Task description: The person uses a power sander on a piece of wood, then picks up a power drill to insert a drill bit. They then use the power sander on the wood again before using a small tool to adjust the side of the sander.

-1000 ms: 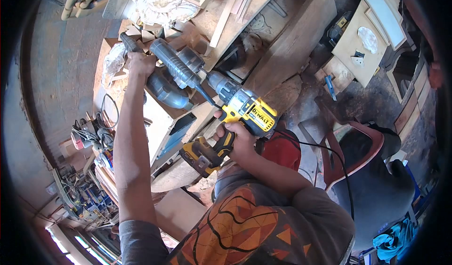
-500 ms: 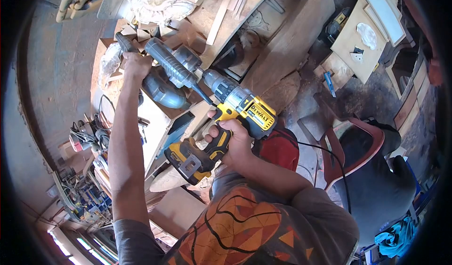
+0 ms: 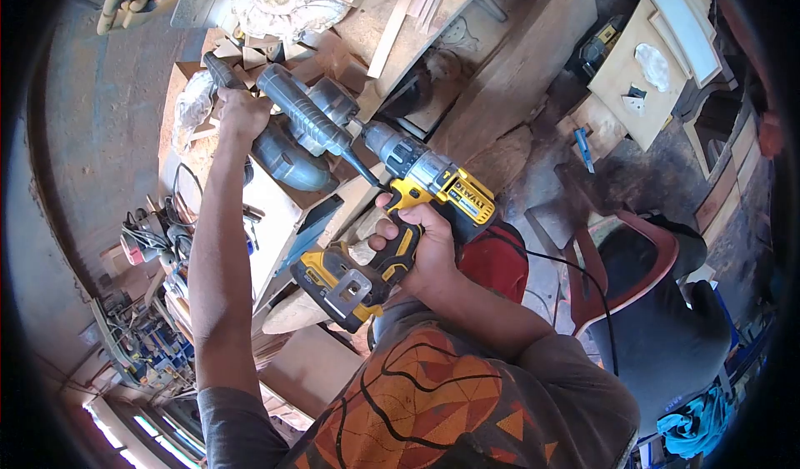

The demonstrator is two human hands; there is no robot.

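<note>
My right hand [image 3: 432, 248] is wrapped round the grip of a yellow and black DeWalt cordless drill [image 3: 462, 195], index finger by the trigger. Its battery [image 3: 340, 285] faces the lower left, while the chuck end points up-left. Close to the chuck lies a grey corded power tool [image 3: 304, 115] with a ribbed body and a rounded guard-like part [image 3: 287, 165]. On the far side of that tool, my left hand [image 3: 243, 112] is closed round a dark handle [image 3: 218, 70]; what the handle belongs to is hidden.
Wood offcuts [image 3: 333, 65] and a crumpled plastic bag [image 3: 196, 102] lie around the tools. A long board [image 3: 517, 60] slants across the upper middle. A red-framed chair [image 3: 658, 244] stands at the right, a black cable [image 3: 587, 277] running beside it. Tangled cords and tools [image 3: 150, 235] are at left.
The drill and my right hand have shifted slightly to the right. My left hand stays in place round the dark handle.
</note>
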